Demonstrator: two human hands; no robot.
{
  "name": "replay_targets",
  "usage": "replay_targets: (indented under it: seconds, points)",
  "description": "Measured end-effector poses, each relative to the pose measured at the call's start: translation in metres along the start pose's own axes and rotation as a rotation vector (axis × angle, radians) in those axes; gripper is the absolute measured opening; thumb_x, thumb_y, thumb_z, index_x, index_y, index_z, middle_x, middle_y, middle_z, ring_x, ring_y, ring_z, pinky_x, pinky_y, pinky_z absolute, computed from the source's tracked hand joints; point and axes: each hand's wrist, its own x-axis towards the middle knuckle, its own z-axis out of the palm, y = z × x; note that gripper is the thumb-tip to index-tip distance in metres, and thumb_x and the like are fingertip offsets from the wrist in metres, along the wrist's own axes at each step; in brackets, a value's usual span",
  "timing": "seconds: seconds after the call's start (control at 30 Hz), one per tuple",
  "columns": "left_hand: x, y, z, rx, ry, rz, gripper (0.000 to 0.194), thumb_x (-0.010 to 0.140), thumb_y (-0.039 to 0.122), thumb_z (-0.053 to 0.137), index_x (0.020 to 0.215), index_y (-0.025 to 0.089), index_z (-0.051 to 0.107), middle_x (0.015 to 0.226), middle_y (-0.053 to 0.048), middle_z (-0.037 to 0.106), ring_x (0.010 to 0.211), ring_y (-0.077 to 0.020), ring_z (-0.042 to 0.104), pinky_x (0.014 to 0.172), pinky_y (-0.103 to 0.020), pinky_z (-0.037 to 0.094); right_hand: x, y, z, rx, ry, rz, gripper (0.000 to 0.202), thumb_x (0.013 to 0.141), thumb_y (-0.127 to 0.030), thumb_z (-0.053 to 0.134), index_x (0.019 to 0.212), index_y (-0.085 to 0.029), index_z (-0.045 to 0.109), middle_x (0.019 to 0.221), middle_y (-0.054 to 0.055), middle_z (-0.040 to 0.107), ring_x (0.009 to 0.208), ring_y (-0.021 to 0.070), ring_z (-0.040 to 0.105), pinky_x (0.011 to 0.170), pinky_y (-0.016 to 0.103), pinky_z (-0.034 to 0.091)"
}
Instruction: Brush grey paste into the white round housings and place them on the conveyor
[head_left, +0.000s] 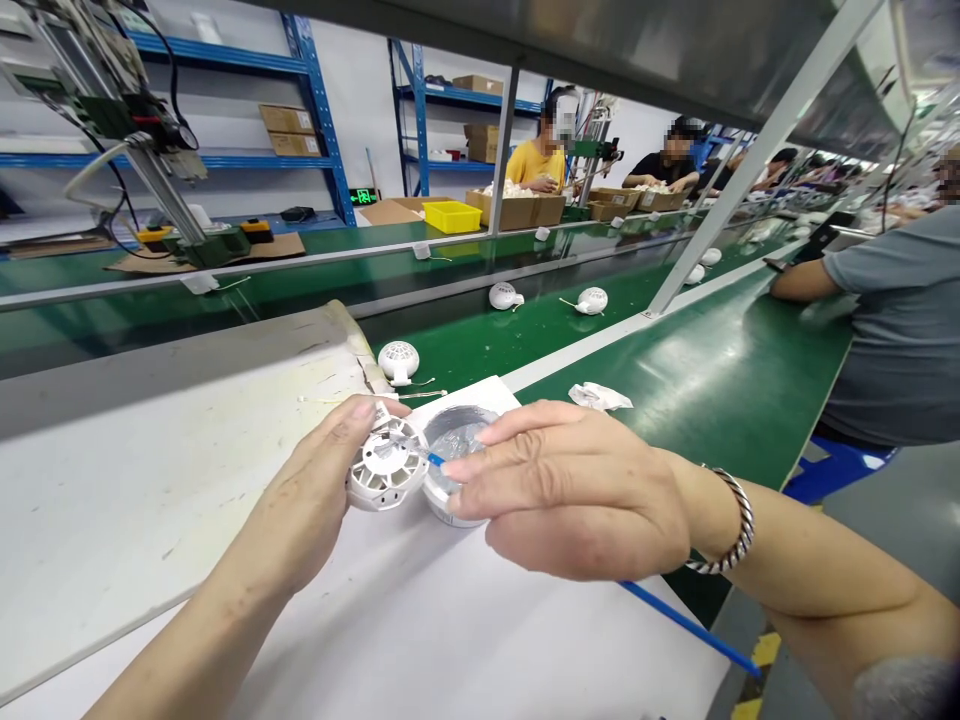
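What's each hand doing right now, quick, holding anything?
Left hand: closed on the white fan housing.
Right hand: pinching a thin blue-tipped tool at the housing, above the round tin.

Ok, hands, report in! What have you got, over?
Left hand grips white fan housing. Right hand pinches blue-handled tool, tip at housing. Round tin close beside; nothing blocking.

I see bare white table [150, 480] to the left and near side of my hands, open for passing. Ahead, a round tin [459, 440] and a white fan shell [398, 360] crowd the edge; a co-worker's arm [806, 280] blocks far right.
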Motion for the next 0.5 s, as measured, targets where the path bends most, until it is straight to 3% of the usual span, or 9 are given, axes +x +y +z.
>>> replay_targets:
  seconds: [0.17, 0.37, 0.5]
  points:
    - [-0.0023, 0.0020, 0.0012, -0.136, -0.035, -0.060, 0.038, 0.083, 0.058, 0.054, 0.096, 0.023, 0.064, 0.073, 0.000, 0.061, 0.060, -0.0146, 0.050, 0.053, -0.024, 0.039, -0.0009, -0.0015, 0.0042, 0.039, 0.096, -0.006, 0.012, 0.086, -0.014, 0.061, 0.089, -0.024, 0.068, 0.102, 0.004, 0.074, 0.104, 0.0138, 0.068, 0.102, 0.025, 0.048]
    - [-0.0045, 0.0026, 0.0005, -0.099, -0.040, -0.096, 0.041, 0.082, 0.062, 0.053, 0.098, 0.026, 0.064, 0.072, 0.001, 0.060, 0.064, -0.0155, 0.049, 0.055, -0.024, 0.040, 0.0020, 0.0005, -0.0003, 0.202, -0.004, 0.072, 0.013, 0.086, -0.012, 0.059, 0.086, -0.020, 0.069, 0.104, 0.007, 0.074, 0.105, 0.0156, 0.068, 0.102, 0.024, 0.047]
    - [-0.0047, 0.0053, 0.0015, -0.113, -0.049, -0.098, 0.038, 0.081, 0.061, 0.054, 0.094, 0.027, 0.066, 0.075, 0.001, 0.062, 0.067, -0.0159, 0.050, 0.055, -0.024, 0.039, -0.0030, 0.0034, -0.0003, 0.207, 0.106, 0.071, 0.020, 0.087, -0.010, 0.055, 0.085, -0.025, 0.068, 0.101, 0.001, 0.075, 0.102, 0.0136, 0.069, 0.098, 0.027, 0.050]
